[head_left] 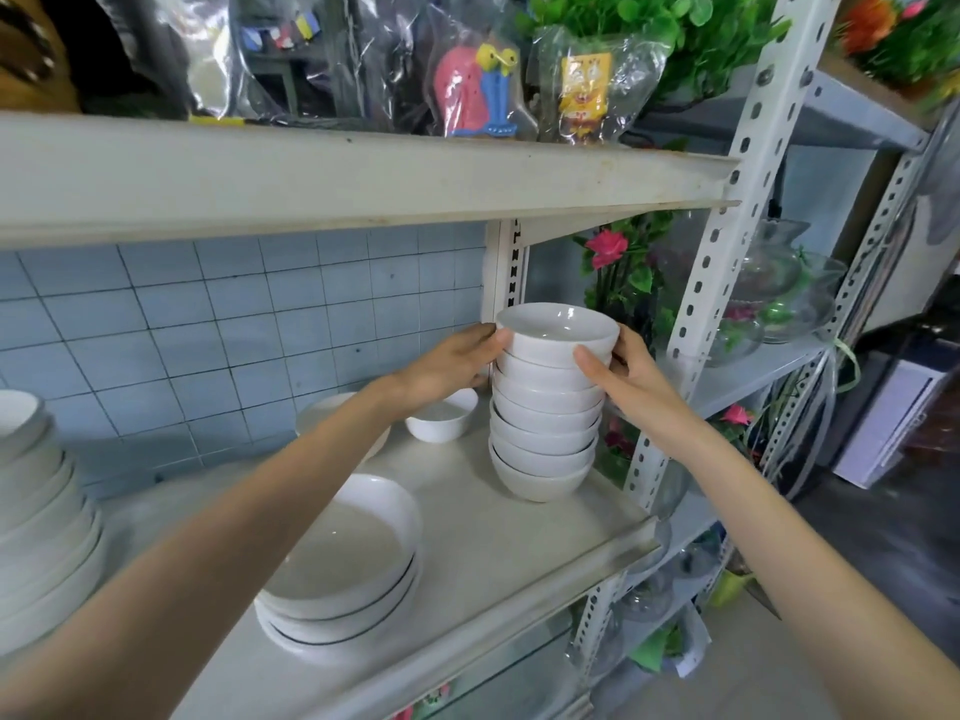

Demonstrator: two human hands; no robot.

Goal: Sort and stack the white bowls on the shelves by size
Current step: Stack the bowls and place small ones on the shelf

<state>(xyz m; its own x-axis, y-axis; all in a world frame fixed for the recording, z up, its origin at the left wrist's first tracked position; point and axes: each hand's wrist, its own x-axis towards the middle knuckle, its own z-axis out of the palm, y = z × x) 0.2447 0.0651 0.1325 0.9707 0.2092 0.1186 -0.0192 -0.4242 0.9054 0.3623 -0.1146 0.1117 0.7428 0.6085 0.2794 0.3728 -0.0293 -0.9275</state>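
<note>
hands steady a tall stack of small white bowls point(545, 407) at centre right of the frame.
left hand point(452, 363) and right hand point(631, 379) clasp the top bowl point(558, 332); stack stands on the white shelf point(483, 537), beside shallow bowls point(343, 558) lower centre.

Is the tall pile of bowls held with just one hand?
No, both the left hand and right hand hold the tall pile near its top.

shelf point(493, 537) | tall bowl stack point(545, 439) right end | small bowl point(441, 423) behind | shallow bowl stack point(343, 563) front | bigger stack point(41, 511) left
</note>
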